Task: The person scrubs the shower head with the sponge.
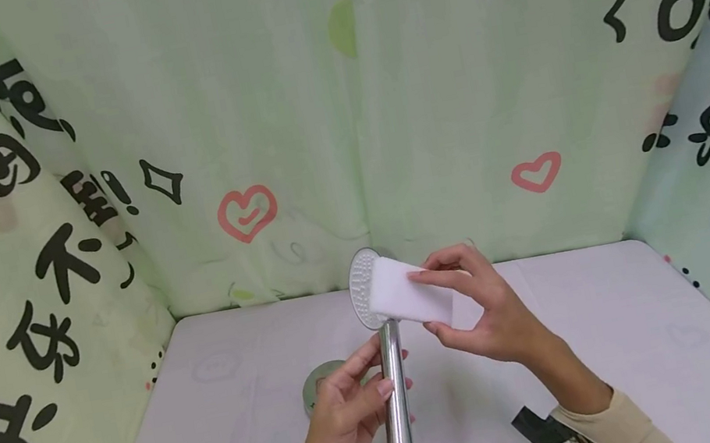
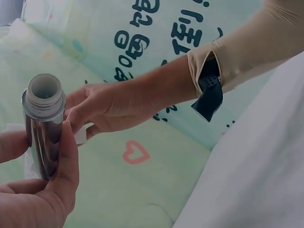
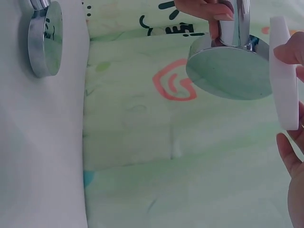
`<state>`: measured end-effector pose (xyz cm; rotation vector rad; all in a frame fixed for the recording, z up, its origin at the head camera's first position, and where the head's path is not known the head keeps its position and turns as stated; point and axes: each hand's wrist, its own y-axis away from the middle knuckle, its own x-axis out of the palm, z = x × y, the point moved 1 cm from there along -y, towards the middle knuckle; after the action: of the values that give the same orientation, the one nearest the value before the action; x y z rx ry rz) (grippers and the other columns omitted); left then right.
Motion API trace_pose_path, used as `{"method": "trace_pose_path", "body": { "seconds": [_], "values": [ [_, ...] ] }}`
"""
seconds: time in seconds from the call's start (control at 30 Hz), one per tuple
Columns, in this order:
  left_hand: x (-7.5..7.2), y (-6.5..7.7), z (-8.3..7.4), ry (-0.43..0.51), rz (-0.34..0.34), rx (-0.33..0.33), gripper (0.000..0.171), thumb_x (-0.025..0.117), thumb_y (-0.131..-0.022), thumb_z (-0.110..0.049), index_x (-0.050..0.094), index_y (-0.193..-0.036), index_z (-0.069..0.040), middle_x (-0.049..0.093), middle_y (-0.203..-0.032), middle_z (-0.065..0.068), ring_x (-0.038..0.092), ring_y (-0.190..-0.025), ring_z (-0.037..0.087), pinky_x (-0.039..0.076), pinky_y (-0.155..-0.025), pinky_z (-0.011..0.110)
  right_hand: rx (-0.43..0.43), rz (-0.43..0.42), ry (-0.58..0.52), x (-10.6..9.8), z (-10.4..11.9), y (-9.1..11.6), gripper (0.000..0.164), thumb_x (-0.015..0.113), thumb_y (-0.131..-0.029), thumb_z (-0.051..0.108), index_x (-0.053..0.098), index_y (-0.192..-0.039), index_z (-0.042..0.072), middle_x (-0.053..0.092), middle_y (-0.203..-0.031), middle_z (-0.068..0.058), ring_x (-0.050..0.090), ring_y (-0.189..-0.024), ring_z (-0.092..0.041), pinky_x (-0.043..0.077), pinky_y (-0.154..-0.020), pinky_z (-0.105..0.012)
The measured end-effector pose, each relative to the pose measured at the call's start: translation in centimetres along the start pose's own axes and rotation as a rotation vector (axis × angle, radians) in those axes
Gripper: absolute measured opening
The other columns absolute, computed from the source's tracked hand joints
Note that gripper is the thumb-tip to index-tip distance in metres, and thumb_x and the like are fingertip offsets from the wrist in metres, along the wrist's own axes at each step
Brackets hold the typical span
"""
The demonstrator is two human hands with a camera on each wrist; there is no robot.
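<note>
A chrome handheld shower head (image 1: 395, 392) stands upright in my left hand (image 1: 347, 417), which grips its handle between thumb and fingers. The white nozzle face (image 1: 362, 298) points left in the head view. My right hand (image 1: 487, 305) pinches a white sponge block (image 1: 402, 288) between thumb and fingers. The sponge overlaps the right part of the nozzle face; in the right wrist view the sponge (image 3: 283, 80) stands against the head's edge, beside its shiny back (image 3: 228, 73). The handle's threaded open end (image 2: 44, 95) faces the left wrist camera.
A second chrome shower head (image 1: 315, 384) lies on the white table (image 1: 234, 425) behind my left hand, mostly covered by it. Pale green printed curtains (image 1: 306, 103) enclose the table at the back and sides. A black strap (image 1: 541, 426) hangs at the right sleeve.
</note>
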<state>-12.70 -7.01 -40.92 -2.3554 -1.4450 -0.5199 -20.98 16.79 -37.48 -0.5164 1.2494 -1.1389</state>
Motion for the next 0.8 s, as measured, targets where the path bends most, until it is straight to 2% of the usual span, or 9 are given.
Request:
{"method": "trace_pose_path", "body": {
  "seconds": [0.17,0.47,0.8],
  "values": [
    [0.11,-0.01,-0.22,0.031,-0.023,-0.003,0.060,0.058,-0.100,-0.002,0.035,-0.154,0.003,0.048,-0.140,0.017,0.062,-0.109,0.021,0.058,-0.087,0.031,-0.023,0.013,0.012,0.24,0.14,0.04,0.046,0.072,-0.089,0.034,0.070,-0.126,0.007,0.057,-0.122,-0.017,0.051,-0.112,-0.028,0.047,-0.092,-0.018],
    [0.28,-0.04,-0.40,0.070,-0.011,0.016,0.062,0.056,-0.101,-0.001,0.027,-0.155,0.008,0.049,-0.135,0.018,0.063,-0.103,0.019,0.060,-0.081,0.031,-0.119,0.008,0.033,0.51,0.32,-0.21,0.041,0.072,-0.089,0.029,0.070,-0.125,0.009,0.058,-0.119,-0.017,0.051,-0.110,-0.028,0.043,-0.095,-0.024],
    [0.32,-0.03,-0.42,0.075,-0.007,0.039,0.058,0.056,-0.100,-0.001,0.033,-0.152,0.010,0.052,-0.132,0.015,0.064,-0.100,0.017,0.060,-0.079,0.031,-0.161,0.033,0.049,0.47,0.45,-0.39,0.040,0.071,-0.090,0.028,0.070,-0.125,0.009,0.059,-0.119,-0.017,0.052,-0.109,-0.028,0.043,-0.094,-0.024]
  ]
}}
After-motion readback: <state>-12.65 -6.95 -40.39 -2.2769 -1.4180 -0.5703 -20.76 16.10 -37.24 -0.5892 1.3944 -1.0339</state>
